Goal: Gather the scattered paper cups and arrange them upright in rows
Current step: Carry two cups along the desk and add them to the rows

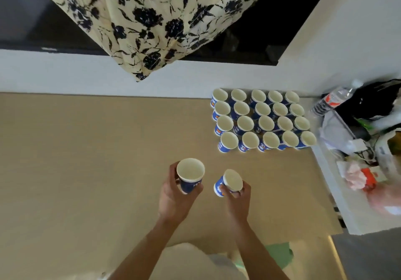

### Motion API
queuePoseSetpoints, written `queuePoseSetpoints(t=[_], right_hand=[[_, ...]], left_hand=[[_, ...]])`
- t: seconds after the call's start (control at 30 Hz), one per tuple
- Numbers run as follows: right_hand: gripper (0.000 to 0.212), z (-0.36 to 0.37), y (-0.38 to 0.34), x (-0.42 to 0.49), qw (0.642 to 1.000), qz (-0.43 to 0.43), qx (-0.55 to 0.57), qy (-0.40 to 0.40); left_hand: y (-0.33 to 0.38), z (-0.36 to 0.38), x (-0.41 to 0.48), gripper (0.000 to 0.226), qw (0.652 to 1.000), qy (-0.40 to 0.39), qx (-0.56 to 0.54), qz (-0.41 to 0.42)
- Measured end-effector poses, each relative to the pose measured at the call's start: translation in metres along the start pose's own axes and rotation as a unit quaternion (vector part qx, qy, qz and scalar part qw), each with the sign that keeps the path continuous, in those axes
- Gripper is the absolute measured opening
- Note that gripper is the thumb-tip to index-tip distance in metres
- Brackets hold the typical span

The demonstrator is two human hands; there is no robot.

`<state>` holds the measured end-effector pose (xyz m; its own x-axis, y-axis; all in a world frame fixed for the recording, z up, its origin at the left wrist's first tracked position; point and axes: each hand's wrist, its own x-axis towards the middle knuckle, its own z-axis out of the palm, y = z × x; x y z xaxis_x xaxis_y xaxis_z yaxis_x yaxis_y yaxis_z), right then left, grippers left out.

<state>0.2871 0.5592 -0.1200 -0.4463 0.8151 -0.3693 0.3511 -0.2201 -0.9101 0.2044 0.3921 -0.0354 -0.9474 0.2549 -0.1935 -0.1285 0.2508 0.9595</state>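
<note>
Several blue paper cups [262, 120] stand upright in tight rows at the far right of the tan table [86, 160], against the white wall. My left hand [173, 195] grips one blue cup [190, 175] around its side, mouth up. To its right, my right hand [237, 199] pinches a second blue cup [229, 182], tilted with its mouth facing up and right. Both held cups hang above the table, in front of and left of the rows.
A white side shelf [338, 184] on the right carries clutter: a plastic bottle [334, 99], a black bag [368, 103], cables and a red-and-pink object [360, 179]. A floral curtain [152, 23] hangs over the dark window behind the table.
</note>
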Motion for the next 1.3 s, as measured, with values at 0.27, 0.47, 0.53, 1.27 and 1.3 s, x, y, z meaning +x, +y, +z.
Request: queuePoseSetpoints(t=[0.27, 0.47, 0.53, 1.27, 1.3], right_hand=[[0.056, -0.015, -0.003, 0.071, 0.989, -0.06, -0.089, -0.104], [0.059, -0.015, 0.012, 0.104, 0.98, -0.072, -0.104, -0.152], [0.057, -0.012, 0.011, 0.11, 0.978, -0.088, -0.109, -0.153], [0.066, -0.007, 0.016, 0.132, 0.967, -0.157, -0.15, -0.134], [0.071, -0.011, 0.017, 0.13, 0.967, -0.157, -0.149, -0.136]], left_hand=[[0.007, 0.063, -0.023, 0.062, 0.997, 0.076, 0.014, -0.002], [0.008, 0.088, -0.043, 0.063, 0.993, 0.114, 0.024, -0.023], [0.009, 0.091, -0.044, 0.064, 0.992, 0.122, 0.031, -0.027], [0.018, 0.105, -0.048, 0.062, 0.988, 0.113, 0.097, -0.037], [0.018, 0.105, -0.049, 0.062, 0.988, 0.111, 0.099, -0.039]])
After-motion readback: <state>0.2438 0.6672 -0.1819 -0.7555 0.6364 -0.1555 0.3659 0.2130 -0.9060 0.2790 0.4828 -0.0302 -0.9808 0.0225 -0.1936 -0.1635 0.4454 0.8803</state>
